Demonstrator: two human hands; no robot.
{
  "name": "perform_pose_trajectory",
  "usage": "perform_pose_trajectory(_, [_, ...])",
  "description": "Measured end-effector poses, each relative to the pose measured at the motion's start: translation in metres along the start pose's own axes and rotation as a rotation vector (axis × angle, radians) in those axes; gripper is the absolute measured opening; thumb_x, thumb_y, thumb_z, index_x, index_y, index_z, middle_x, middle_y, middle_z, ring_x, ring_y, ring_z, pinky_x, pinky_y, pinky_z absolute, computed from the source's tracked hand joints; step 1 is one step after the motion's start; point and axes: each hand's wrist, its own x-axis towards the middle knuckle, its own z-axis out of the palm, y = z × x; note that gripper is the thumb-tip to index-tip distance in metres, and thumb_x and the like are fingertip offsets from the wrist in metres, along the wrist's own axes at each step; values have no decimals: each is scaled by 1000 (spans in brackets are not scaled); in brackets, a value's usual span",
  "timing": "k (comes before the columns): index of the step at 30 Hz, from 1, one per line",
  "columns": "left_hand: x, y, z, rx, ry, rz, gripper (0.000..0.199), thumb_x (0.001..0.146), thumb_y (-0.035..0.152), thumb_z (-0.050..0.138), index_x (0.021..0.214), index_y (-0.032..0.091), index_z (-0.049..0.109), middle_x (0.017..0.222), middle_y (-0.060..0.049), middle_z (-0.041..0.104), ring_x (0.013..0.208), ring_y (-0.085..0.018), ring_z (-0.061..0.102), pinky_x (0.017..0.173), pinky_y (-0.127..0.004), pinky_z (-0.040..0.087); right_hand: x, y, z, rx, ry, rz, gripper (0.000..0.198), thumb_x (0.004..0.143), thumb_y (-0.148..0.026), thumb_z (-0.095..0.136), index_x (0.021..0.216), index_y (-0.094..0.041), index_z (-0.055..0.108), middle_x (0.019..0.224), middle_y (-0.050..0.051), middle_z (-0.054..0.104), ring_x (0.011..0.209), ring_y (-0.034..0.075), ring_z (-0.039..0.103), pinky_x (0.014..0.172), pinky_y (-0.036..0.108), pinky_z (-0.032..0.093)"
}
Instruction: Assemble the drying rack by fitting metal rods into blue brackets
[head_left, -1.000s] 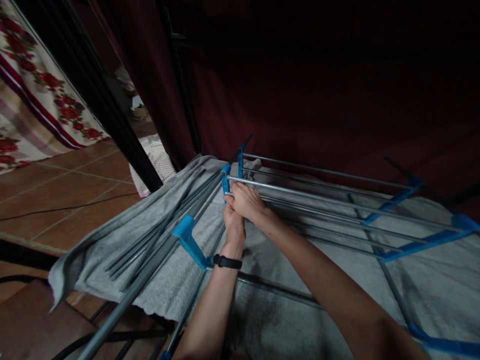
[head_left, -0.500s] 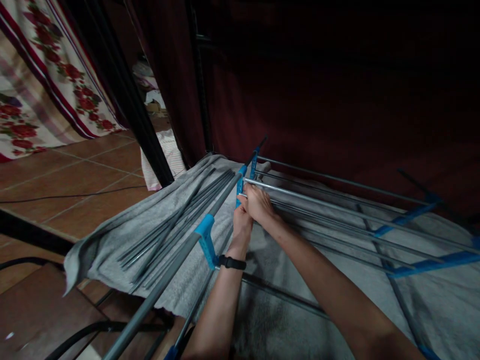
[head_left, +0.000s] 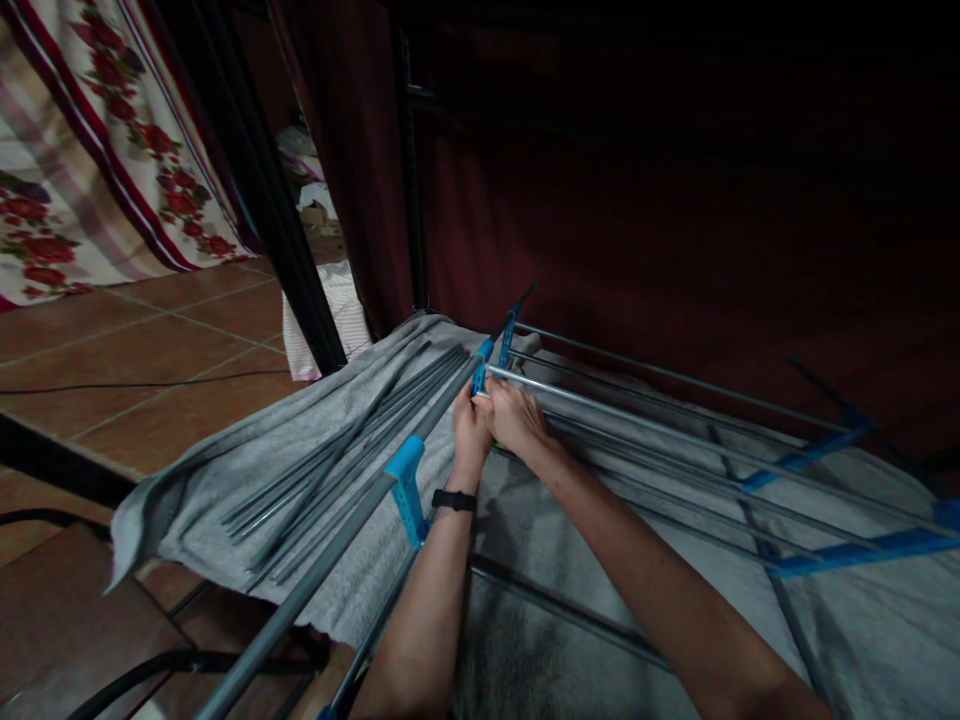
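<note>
A rack of grey metal tubes and blue plastic brackets lies on a grey blanket (head_left: 547, 640). My left hand (head_left: 471, 428), with a black band at the wrist, is closed around the lower part of a blue bracket (head_left: 480, 372) on the long grey tube (head_left: 322, 555). Pressed close beside it, my right hand (head_left: 517, 415) is closed on a thin metal rod (head_left: 484, 394), whose end meets that bracket. Another rod (head_left: 645, 404) runs just above my right hand toward the blue crosspieces (head_left: 862, 550) on the right. My fingertips partly hide the joint.
Several loose grey rods (head_left: 337, 455) lie in a pile on the blanket to the left. A nearer blue bracket (head_left: 407, 485) hangs from the long tube. Black posts (head_left: 289, 240) and a dark red curtain (head_left: 600, 240) stand behind. A brown chair seat (head_left: 82, 620) is at lower left.
My left hand has shifted up and slightly left, its fingers now higher on the bracket. My right hand stays beside it on the rod. The view has moved slightly.
</note>
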Motion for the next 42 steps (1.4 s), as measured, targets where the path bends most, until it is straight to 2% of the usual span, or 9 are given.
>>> perform_pose_trajectory(7, [2,-5,-8,-111,40,-78,30,74,24,67,104,19,70,107,-6,72,109,-25,64,108,-41,45,8,10,-1,-23,-107,-41,37,105,-35,31,123,-23,62,120,10,70,111,24,65,92,36,48])
perform_pose_trajectory(11, [2,-8,-14,-114,-15,-113,37,74,27,73,110,18,71,114,-8,71,114,-27,63,110,-42,43,8,12,2,-23,-97,-108,39,106,-31,28,126,-21,60,123,11,68,111,23,65,93,36,49])
perform_pose_trajectory(20, [2,-11,-17,-148,-56,-147,39,71,26,74,109,17,70,114,-8,72,117,-26,62,110,-41,42,6,12,4,2,-130,-71,38,104,-28,31,122,-19,63,120,12,70,108,23,66,92,35,48])
perform_pose_trajectory(23, [1,-12,-18,-131,-65,-160,41,71,25,74,111,17,70,112,-7,71,114,-26,62,108,-41,43,7,17,7,64,-97,-69,37,103,-27,34,123,-22,65,119,10,71,110,23,66,91,33,48])
perform_pose_trajectory(29, [0,-8,-19,-64,-73,-151,34,72,23,72,106,17,71,97,-5,70,98,-23,64,99,-37,48,9,25,19,231,-13,-6,31,98,-29,44,121,-22,63,112,7,74,110,22,66,92,30,48])
perform_pose_trajectory(33, [-1,-3,-18,-52,-95,-134,36,73,19,68,108,20,71,101,-5,71,102,-25,64,101,-39,47,9,27,24,320,3,-19,30,96,-27,46,121,-19,61,107,7,74,104,22,67,91,30,48])
perform_pose_trajectory(38, [-4,-2,-16,-2,-116,-94,27,82,26,66,108,19,69,107,-7,71,106,-26,64,103,-40,47,13,29,21,333,17,-20,29,95,-25,47,119,-17,61,109,8,72,104,22,65,94,30,47])
perform_pose_trajectory(42, [-7,-9,-16,45,-134,-49,32,87,26,60,118,19,64,118,-10,68,113,-26,63,108,-41,44,12,29,21,359,17,-25,29,94,-25,49,118,-17,62,108,8,72,105,22,65,95,31,46])
